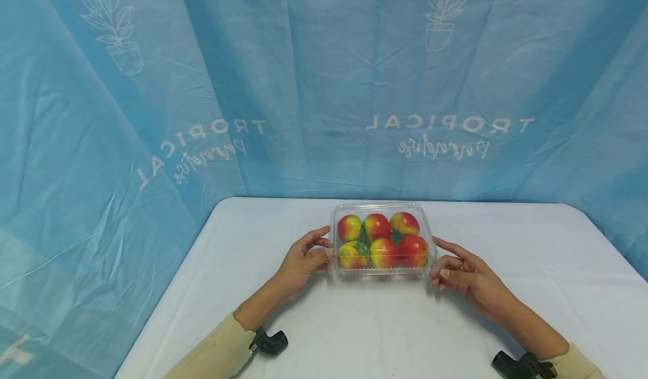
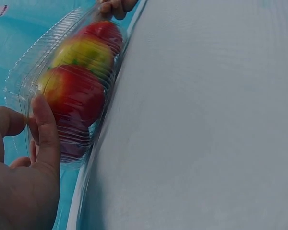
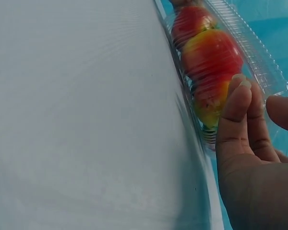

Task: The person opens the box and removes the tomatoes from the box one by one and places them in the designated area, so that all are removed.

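A clear plastic clamshell container (image 1: 381,271) sits toward the back of the white table. Its lid is down over several red-and-yellow fruits (image 1: 377,227), arranged in two rows with bits of green between them. At the container's left end, my left hand (image 1: 302,264) pinches the edge between thumb and fingers. My right hand (image 1: 476,282) grips the opposite end, its index finger extended along the side. The left wrist view shows the left thumb against the ribbed wall, beside a fruit (image 2: 79,93). In the right wrist view, the right thumb lies against the near side.
A white cloth covers the table (image 1: 354,328). Behind and to the left hangs a blue curtain (image 1: 324,86) with mirrored lettering and plant drawings; it meets the table's back edge. Black wrist-worn devices (image 1: 270,342) sit on both sleeves.
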The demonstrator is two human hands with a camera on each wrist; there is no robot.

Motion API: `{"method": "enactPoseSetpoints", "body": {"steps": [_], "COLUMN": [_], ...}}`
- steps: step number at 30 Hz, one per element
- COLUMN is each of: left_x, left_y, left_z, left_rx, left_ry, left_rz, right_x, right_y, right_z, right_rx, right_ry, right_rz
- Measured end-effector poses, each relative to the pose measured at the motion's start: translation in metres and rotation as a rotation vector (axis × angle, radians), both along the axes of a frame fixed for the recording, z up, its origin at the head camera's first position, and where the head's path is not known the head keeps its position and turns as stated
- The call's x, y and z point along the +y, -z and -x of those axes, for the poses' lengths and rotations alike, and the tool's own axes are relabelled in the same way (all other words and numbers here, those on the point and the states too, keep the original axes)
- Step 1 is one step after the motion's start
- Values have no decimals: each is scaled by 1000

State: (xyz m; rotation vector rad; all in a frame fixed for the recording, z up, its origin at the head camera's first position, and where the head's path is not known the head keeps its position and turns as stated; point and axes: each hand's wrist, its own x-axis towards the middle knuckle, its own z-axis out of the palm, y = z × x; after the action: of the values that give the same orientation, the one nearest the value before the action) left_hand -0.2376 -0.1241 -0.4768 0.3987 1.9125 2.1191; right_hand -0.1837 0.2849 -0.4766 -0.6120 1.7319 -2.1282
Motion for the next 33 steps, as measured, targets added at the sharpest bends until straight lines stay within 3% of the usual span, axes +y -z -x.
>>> {"method": "enactPoseSetpoints", "body": {"steps": [16, 24, 29, 33], "left_x": [1, 0, 0, 0], "left_y": [0, 0, -1, 0], "left_z": [0, -1, -2, -1], "left_rx": [4, -1, -1, 5], "left_ry": [-15, -15, -5, -2], "left_rz": [-5, 7, 12, 12], "right_x": [3, 3, 2, 3], "right_y": [6, 6, 6, 7], "right_z": [5, 3, 3, 4], "right_rx": [-31, 35, 118, 127], "right_ry": [-88, -40, -39, -34], "right_rz": [97, 5, -10, -6]}}
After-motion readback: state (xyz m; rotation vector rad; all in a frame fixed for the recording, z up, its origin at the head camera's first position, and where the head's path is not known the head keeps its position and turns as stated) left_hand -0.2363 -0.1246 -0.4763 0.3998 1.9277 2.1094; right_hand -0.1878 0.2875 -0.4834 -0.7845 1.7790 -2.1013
